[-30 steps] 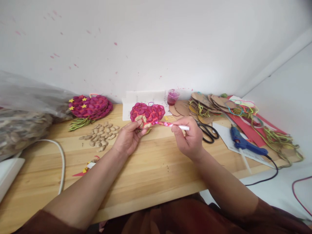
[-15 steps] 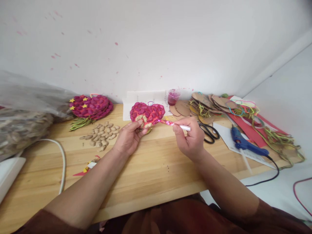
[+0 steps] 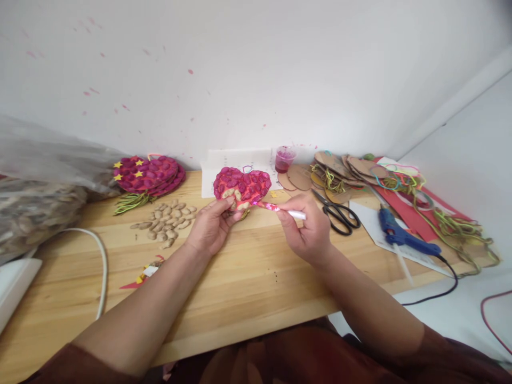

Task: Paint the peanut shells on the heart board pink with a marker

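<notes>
My left hand (image 3: pixel 210 226) grips the lower tip of a heart-shaped piece (image 3: pixel 242 184) covered in peanut shells, most of them painted magenta and a few near my fingers bare tan. My right hand (image 3: pixel 308 226) pinches a thin white-handled brush (image 3: pixel 280 209) whose pink-stained tip touches the heart's lower edge. Both hands hover just above the wooden table (image 3: pixel 240 277).
Loose peanut shells (image 3: pixel 167 218) lie left of my hands, with a stack of finished magenta pieces (image 3: pixel 147 174) behind. A small cup of pink paint (image 3: pixel 284 158), cardboard cutouts (image 3: pixel 336 168), black scissors (image 3: pixel 338 213) and a blue glue gun (image 3: pixel 400 234) sit to the right. A plastic bag of shells (image 3: pixel 36 202) lies far left.
My right hand shifted slightly left, bringing the brush tip along the heart's lower edge. My left hand and the heart stayed where they were.
</notes>
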`<act>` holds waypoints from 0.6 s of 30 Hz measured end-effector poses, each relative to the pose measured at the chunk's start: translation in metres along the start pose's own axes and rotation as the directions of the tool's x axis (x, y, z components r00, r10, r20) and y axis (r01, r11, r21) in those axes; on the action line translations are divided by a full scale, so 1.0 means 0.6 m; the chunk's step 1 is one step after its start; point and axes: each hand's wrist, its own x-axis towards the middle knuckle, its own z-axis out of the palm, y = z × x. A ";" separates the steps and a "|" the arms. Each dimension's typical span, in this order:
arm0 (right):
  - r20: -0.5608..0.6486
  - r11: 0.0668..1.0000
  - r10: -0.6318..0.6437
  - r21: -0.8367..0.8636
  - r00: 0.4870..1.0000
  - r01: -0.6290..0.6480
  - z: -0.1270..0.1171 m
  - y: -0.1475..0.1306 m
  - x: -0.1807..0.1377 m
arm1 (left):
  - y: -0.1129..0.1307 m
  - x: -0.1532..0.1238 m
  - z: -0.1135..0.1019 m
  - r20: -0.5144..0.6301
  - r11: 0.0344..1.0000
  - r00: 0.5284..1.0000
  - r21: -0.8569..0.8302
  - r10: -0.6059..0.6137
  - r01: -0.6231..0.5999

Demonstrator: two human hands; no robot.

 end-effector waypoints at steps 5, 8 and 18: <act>-0.036 0.999 0.031 -0.022 0.999 -0.031 -0.001 0.002 0.001 | 0.000 0.000 0.000 -0.016 1.000 1.000 -0.008 -0.005 0.004; -0.024 1.000 0.012 0.017 1.000 -0.011 -0.001 0.003 0.000 | 0.002 0.000 0.001 -0.022 1.000 1.000 -0.023 -0.007 0.007; -0.022 0.999 0.008 0.044 1.000 -0.007 -0.002 0.006 -0.001 | 0.005 -0.002 0.002 -0.038 0.999 0.999 -0.036 -0.015 0.014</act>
